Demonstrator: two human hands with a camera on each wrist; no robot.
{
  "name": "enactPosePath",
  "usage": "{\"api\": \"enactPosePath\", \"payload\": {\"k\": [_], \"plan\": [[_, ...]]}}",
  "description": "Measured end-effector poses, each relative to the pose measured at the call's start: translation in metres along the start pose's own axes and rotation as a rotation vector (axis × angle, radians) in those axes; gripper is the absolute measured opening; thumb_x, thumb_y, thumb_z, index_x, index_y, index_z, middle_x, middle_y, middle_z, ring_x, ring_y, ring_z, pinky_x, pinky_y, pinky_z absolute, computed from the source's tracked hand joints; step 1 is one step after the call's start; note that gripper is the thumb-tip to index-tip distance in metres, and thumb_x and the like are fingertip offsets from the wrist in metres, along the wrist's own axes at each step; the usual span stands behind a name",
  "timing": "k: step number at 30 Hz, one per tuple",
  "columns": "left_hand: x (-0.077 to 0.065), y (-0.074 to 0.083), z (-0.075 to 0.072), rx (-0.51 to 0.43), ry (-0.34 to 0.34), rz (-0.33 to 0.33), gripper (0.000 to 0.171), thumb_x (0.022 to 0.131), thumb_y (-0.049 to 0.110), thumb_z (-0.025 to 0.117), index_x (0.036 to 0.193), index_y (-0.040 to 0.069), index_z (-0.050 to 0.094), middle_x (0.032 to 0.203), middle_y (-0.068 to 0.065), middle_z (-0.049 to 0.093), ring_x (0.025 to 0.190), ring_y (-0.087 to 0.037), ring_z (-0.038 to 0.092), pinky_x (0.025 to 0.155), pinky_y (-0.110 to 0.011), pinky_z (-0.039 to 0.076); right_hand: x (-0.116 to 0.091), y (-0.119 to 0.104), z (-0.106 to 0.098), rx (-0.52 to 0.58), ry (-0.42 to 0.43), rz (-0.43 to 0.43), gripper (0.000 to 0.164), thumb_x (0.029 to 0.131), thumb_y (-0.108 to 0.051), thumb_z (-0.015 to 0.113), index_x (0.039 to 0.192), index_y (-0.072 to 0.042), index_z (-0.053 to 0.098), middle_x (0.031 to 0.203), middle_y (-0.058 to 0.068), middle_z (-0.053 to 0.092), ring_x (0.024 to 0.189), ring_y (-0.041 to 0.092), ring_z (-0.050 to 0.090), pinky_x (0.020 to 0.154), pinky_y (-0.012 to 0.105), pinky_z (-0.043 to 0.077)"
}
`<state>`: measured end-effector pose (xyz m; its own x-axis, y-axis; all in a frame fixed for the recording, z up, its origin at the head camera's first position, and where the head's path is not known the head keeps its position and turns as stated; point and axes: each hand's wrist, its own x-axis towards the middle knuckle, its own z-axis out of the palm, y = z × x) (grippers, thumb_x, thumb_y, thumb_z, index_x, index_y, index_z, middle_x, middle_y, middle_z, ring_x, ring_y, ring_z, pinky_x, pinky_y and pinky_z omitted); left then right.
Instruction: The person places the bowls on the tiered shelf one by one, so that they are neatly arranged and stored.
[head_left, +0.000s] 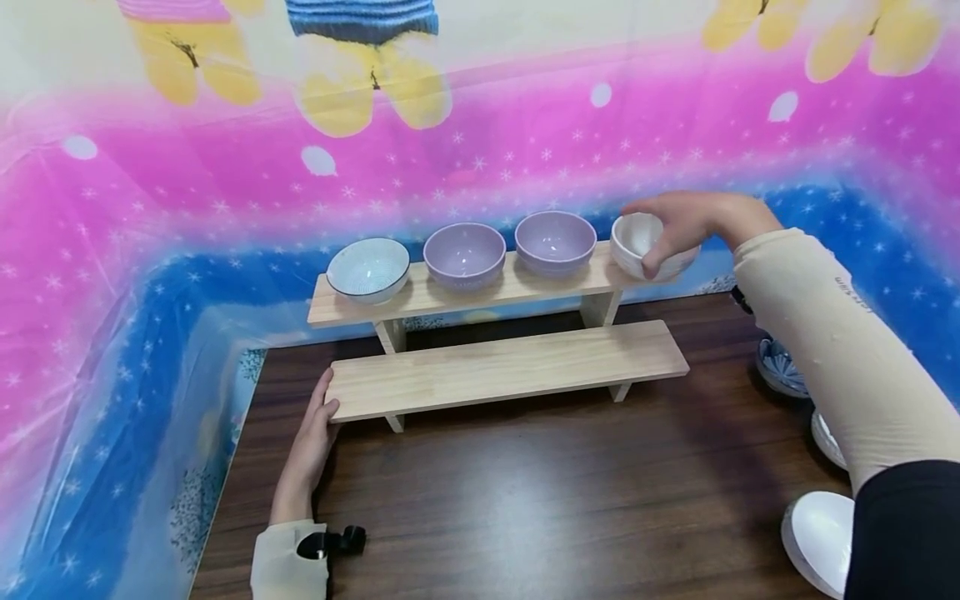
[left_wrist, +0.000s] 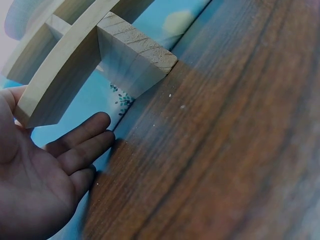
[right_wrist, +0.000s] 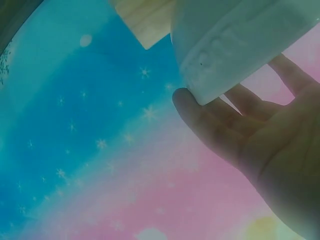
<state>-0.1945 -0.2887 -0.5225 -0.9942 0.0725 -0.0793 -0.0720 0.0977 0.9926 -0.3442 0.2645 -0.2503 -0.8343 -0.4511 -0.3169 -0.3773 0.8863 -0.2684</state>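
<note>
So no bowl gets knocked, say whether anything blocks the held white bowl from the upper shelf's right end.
Nothing visible does. The white bowl in the right hand is at the right end of the upper shelf; the nearer purple bowl stands to its left, with a gap.

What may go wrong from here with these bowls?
The white bowl held by the right hand at the end of the upper board might slip off. It could also knock the lavender bowl close beside it. The left hand touches the lower board; a push might jolt both bowls.
</note>
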Motion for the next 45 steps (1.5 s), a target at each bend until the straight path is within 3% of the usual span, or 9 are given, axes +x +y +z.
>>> {"api": "enactPosePath", "payload": {"k": [10, 20, 25, 29, 37, 42, 45], "plan": [[0.0, 0.001, 0.0, 0.005, -0.014, 0.005, 0.064, 0.116, 0.029, 0.029, 0.172, 0.026, -0.002, 0.176, -0.008, -0.01, 0.16, -0.037, 0.002, 0.125, -0.058, 0.009, 0.011, -0.001, 0.003, 0.048, -0.002, 0.017, 0.105, 0.078, -0.027, 0.088, 0.165, -0.007, 0.032, 0.144, 0.025, 0.053, 0.122, 0.041, 0.053, 0.098, 0.062, 0.048], [0.001, 0.001, 0.003, -0.01, -0.015, -0.008, 0.064, 0.116, 0.028, 0.028, 0.172, 0.024, -0.003, 0.176, -0.008, -0.011, 0.16, -0.036, 0.001, 0.126, -0.055, 0.009, 0.012, -0.005, 0.004, 0.032, -0.006, 0.049, 0.111, 0.079, -0.032, 0.088, 0.167, -0.007, 0.026, 0.154, 0.03, 0.042, 0.13, 0.047, 0.047, 0.101, 0.067, 0.045], [0.0, -0.001, 0.002, -0.005, -0.014, -0.003, 0.064, 0.116, 0.027, 0.027, 0.172, 0.026, -0.003, 0.176, -0.008, -0.011, 0.16, -0.037, 0.001, 0.126, -0.057, 0.009, 0.007, -0.003, 0.01, 0.092, 0.017, 0.046, 0.114, 0.082, -0.034, 0.09, 0.169, -0.008, 0.02, 0.16, 0.032, 0.032, 0.137, 0.052, 0.04, 0.103, 0.071, 0.043], [0.002, 0.0, 0.001, -0.002, -0.012, 0.008, 0.064, 0.116, 0.028, 0.028, 0.172, 0.026, -0.003, 0.176, -0.008, -0.011, 0.16, -0.038, 0.001, 0.126, -0.058, 0.008, -0.003, -0.005, 0.011, 0.11, 0.045, 0.057, 0.119, 0.083, -0.038, 0.091, 0.171, -0.012, 0.015, 0.167, 0.031, 0.018, 0.146, 0.055, 0.027, 0.108, 0.076, 0.034], [0.003, 0.0, -0.001, -0.002, -0.019, 0.009, 0.064, 0.116, 0.031, 0.029, 0.172, 0.026, -0.002, 0.176, -0.006, -0.011, 0.161, -0.036, -0.001, 0.126, -0.058, 0.008, -0.034, -0.008, 0.018, -0.017, 0.141, 0.045, 0.113, 0.087, -0.034, 0.089, 0.17, -0.01, 0.015, 0.168, 0.037, 0.01, 0.151, 0.063, 0.008, 0.109, 0.084, 0.017], [0.002, 0.0, 0.0, -0.006, -0.019, 0.012, 0.064, 0.116, 0.032, 0.03, 0.172, 0.026, -0.002, 0.176, -0.007, -0.011, 0.16, -0.037, -0.001, 0.126, -0.059, 0.007, -0.055, -0.009, 0.026, -0.064, 0.233, 0.0, 0.099, 0.09, -0.033, 0.086, 0.166, -0.004, 0.03, 0.166, 0.037, 0.019, 0.152, 0.062, 0.006, 0.113, 0.082, 0.01], [0.002, 0.001, 0.0, -0.007, -0.017, 0.012, 0.065, 0.116, 0.032, 0.03, 0.172, 0.025, -0.002, 0.176, -0.007, -0.01, 0.16, -0.037, 0.0, 0.126, -0.059, 0.007, -0.069, -0.01, 0.031, -0.09, 0.281, -0.052, 0.092, 0.089, -0.032, 0.087, 0.161, 0.0, 0.039, 0.161, 0.038, 0.03, 0.152, 0.061, 0.013, 0.116, 0.078, 0.011]]}}
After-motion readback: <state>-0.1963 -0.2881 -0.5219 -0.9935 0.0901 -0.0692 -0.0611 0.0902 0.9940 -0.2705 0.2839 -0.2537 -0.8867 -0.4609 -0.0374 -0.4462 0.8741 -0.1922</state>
